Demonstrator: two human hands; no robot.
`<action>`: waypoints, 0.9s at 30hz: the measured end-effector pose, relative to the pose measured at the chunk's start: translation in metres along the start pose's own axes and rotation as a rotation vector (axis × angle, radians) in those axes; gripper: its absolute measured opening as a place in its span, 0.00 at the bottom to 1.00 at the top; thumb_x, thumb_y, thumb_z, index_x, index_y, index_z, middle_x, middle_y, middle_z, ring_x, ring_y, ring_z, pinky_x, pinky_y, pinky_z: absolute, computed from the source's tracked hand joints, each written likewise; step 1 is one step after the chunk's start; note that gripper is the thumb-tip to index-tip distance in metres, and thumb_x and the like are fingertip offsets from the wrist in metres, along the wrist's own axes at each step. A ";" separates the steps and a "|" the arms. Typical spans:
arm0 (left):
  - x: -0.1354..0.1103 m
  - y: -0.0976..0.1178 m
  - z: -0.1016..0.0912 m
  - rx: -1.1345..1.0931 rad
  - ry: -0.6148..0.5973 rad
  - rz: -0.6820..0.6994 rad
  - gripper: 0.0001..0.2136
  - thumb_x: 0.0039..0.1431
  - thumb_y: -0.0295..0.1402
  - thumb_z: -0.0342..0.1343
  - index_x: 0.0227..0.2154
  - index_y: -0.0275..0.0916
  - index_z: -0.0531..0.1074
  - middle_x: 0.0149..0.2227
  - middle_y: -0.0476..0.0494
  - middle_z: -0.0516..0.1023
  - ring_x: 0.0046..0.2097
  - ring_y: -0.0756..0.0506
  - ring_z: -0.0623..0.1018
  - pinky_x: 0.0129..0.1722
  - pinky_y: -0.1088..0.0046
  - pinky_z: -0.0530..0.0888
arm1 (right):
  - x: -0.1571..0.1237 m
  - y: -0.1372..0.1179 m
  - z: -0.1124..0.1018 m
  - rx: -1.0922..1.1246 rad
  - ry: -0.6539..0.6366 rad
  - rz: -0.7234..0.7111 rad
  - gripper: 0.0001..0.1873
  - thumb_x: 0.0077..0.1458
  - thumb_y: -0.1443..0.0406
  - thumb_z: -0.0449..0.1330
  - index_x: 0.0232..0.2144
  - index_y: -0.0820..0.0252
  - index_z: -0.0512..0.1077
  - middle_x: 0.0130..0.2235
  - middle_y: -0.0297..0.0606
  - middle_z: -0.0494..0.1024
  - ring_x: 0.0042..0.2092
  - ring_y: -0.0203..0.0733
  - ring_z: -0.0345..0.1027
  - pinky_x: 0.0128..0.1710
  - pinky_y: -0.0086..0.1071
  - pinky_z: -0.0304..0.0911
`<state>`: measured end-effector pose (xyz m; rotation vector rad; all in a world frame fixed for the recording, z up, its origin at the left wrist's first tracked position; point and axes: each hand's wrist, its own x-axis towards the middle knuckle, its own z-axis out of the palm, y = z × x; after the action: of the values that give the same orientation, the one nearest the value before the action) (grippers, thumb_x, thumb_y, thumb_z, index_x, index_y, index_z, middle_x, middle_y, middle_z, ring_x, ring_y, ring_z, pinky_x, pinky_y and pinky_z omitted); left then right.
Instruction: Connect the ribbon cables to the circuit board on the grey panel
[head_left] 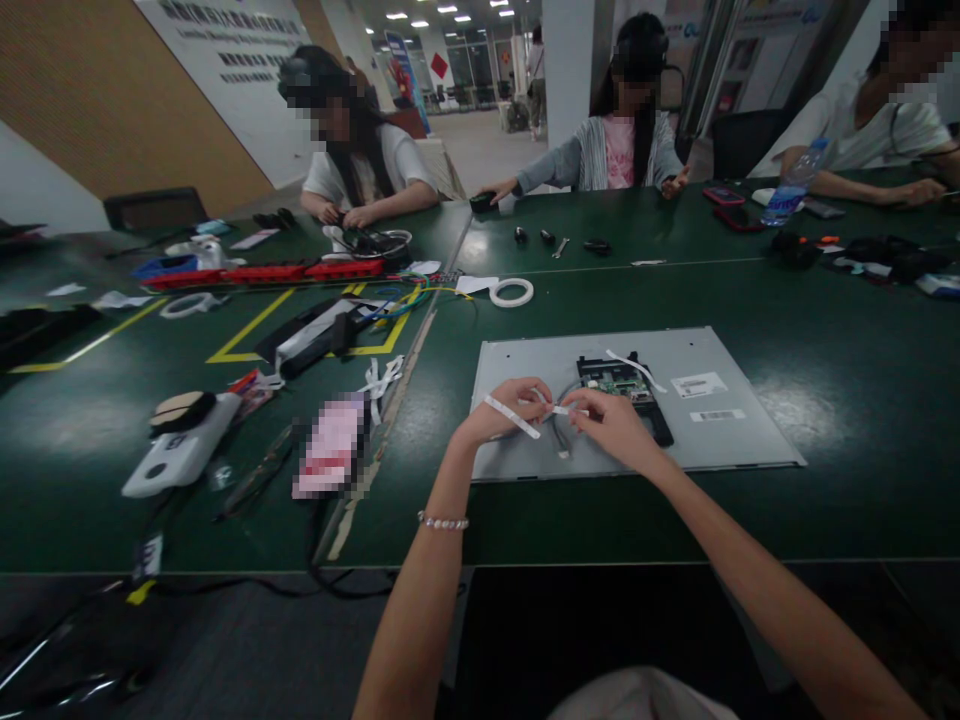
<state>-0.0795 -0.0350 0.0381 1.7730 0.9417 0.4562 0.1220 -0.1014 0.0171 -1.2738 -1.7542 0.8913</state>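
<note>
My left hand [514, 408] and my right hand [609, 424] meet over a flat grey metal-backed panel [525, 358]. Their fingertips pinch a small piece of white tape [561, 409] between them. A grey cable [559, 436] runs by the fingertips, with a pale connector [564, 454] at its lower end; whether the tape is wrapped round it I cannot tell. Another tape strip [512, 416] clings across the back of my left hand. Behind my right hand, a black frame with a green circuit board [619, 383] rests on the panel, a white strip [636, 370] lying across it.
A roll of white tape [511, 293] lies beyond the panel. To the left are a pink-faced phone [330, 447], a white device [184, 445] and a black-and-white bundle with wires [315, 335]. Co-workers sit across the green table [420, 500]; a wrench [561, 248] and a bottle [795, 185] stand out there.
</note>
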 end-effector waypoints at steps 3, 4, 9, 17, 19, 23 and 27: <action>0.008 -0.007 0.003 -0.019 0.155 0.004 0.07 0.52 0.34 0.56 0.31 0.36 0.71 0.22 0.51 0.73 0.24 0.54 0.71 0.23 0.80 0.66 | -0.001 0.006 0.003 0.119 0.041 0.038 0.11 0.54 0.67 0.55 0.40 0.59 0.72 0.28 0.32 0.76 0.30 0.36 0.71 0.33 0.28 0.63; 0.010 -0.010 0.004 -0.021 0.197 0.003 0.06 0.52 0.34 0.55 0.31 0.36 0.70 0.22 0.52 0.72 0.23 0.54 0.70 0.23 0.80 0.66 | -0.001 0.007 0.004 0.134 0.054 0.041 0.10 0.54 0.67 0.54 0.39 0.59 0.73 0.29 0.32 0.76 0.31 0.36 0.71 0.33 0.28 0.63; 0.021 -0.021 0.007 0.047 0.351 0.029 0.07 0.53 0.34 0.54 0.31 0.36 0.70 0.22 0.52 0.72 0.22 0.54 0.69 0.23 0.80 0.65 | -0.002 0.011 0.007 0.121 0.055 0.025 0.11 0.52 0.66 0.58 0.39 0.60 0.75 0.36 0.37 0.79 0.37 0.39 0.74 0.36 0.30 0.67; 0.031 -0.028 0.017 0.096 0.437 0.054 0.09 0.55 0.34 0.53 0.38 0.37 0.69 0.27 0.49 0.76 0.25 0.52 0.73 0.26 0.78 0.69 | -0.003 0.014 0.006 -0.227 0.103 -0.135 0.12 0.57 0.67 0.55 0.40 0.57 0.78 0.37 0.38 0.77 0.36 0.38 0.70 0.39 0.32 0.65; 0.033 -0.030 0.016 0.140 0.474 0.044 0.12 0.56 0.34 0.53 0.43 0.37 0.68 0.31 0.48 0.76 0.27 0.52 0.74 0.27 0.78 0.69 | -0.002 0.017 0.006 -0.272 0.144 -0.192 0.13 0.58 0.67 0.54 0.40 0.57 0.78 0.39 0.40 0.75 0.39 0.38 0.69 0.42 0.33 0.65; 0.033 -0.032 0.012 0.187 0.539 0.061 0.14 0.58 0.35 0.52 0.46 0.39 0.68 0.40 0.45 0.76 0.32 0.51 0.76 0.29 0.78 0.71 | 0.001 0.020 0.006 -0.269 0.168 -0.265 0.14 0.60 0.68 0.52 0.40 0.57 0.78 0.46 0.40 0.74 0.46 0.40 0.68 0.50 0.35 0.63; 0.029 -0.025 0.013 0.234 0.503 0.108 0.11 0.59 0.36 0.51 0.41 0.38 0.71 0.40 0.44 0.77 0.37 0.49 0.77 0.33 0.77 0.72 | 0.002 0.021 0.007 -0.306 0.143 -0.261 0.15 0.60 0.69 0.52 0.42 0.58 0.77 0.46 0.39 0.76 0.47 0.40 0.69 0.52 0.36 0.63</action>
<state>-0.0620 -0.0164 0.0070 1.9672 1.2911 0.9219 0.1244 -0.0948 -0.0037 -1.2252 -1.9358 0.3849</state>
